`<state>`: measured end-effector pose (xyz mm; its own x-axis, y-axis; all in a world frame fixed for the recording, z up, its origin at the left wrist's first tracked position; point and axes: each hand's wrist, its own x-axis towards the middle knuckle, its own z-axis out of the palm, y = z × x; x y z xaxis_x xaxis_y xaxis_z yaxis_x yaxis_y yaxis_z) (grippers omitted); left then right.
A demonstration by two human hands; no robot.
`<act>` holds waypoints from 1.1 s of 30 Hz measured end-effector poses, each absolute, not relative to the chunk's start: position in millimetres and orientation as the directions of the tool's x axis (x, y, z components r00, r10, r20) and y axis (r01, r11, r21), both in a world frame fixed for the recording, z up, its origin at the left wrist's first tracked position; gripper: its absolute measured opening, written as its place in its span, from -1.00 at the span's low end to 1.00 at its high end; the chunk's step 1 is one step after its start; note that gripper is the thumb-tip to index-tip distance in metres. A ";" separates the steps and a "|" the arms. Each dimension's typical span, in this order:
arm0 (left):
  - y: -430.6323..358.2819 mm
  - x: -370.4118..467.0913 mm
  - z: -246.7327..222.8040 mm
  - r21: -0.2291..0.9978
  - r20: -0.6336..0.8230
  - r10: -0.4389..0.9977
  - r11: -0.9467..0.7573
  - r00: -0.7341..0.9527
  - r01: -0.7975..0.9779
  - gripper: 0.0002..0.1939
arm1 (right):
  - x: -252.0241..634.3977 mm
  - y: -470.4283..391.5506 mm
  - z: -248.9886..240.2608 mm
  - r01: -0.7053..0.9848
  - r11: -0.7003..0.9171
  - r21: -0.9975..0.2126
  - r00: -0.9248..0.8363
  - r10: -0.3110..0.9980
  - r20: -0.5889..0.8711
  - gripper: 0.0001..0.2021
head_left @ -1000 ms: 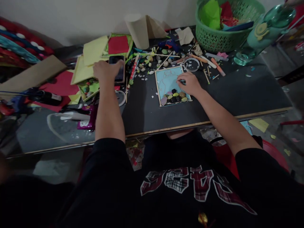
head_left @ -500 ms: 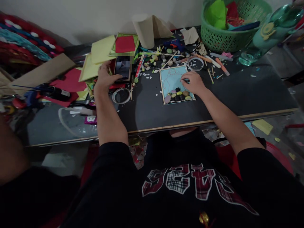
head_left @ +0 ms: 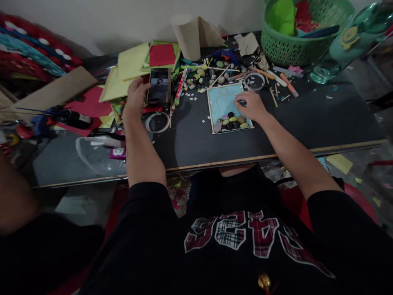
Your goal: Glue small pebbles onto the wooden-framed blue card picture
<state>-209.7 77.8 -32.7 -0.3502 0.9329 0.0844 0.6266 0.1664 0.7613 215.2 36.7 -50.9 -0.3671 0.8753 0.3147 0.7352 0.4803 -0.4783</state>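
Observation:
My left hand (head_left: 135, 95) is at the left edge of a phone (head_left: 159, 88) with a lit screen. Its fingers are loosely bent and hold nothing that I can see. My right hand (head_left: 252, 105) rests over the right side of a light blue framed panel (head_left: 224, 104), its fingertips pinched on a small dark object (head_left: 242, 103) whose kind I cannot make out. Thin orange lines are drawn on the panel. Dark, yellow and purple pebbles (head_left: 231, 122) lie grouped along its lower edge.
Loose pebbles (head_left: 211, 76), sticks and paper bits lie behind the panel. Tape rolls (head_left: 157, 123) sit nearby. A green basket (head_left: 288, 51) and a clear bottle (head_left: 334, 53) stand at back right. Another person's arm (head_left: 15, 192) shows at left.
My left thumb has come off the phone's lower screen, and the hand has drawn to its left edge. My right hand stays nearly still over the panel.

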 end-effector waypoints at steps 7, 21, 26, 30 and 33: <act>63.9 -180.3 -9.7 0.755 0.212 0.830 0.196 -0.516 0.625 -0.61 | 214.7 36.0 -50.5 0.738 0.481 -0.474 -0.368 0.875 0.314 -0.82; 28.4 -19.7 -37.4 0.155 0.403 0.846 -0.438 0.348 0.885 -0.75 | 214.5 37.0 -51.5 0.731 0.497 -0.468 -0.372 0.865 0.337 -0.82; 37.0 -20.3 -50.1 0.232 0.406 0.871 -0.391 0.277 0.891 -0.79 | 213.2 35.8 -50.0 0.744 0.490 -0.454 -0.379 0.869 0.317 -0.78; 47.4 -27.3 -60.7 0.365 0.430 0.884 -0.355 0.183 0.860 -0.78 | 212.7 36.0 -50.4 0.748 0.490 -0.447 -0.372 0.868 0.330 -0.79; 62.0 -28.3 -70.4 0.396 0.489 0.857 -0.386 0.164 0.833 -0.72 | 211.8 37.3 -51.4 0.745 0.493 -0.448 -0.380 0.867 0.322 -0.80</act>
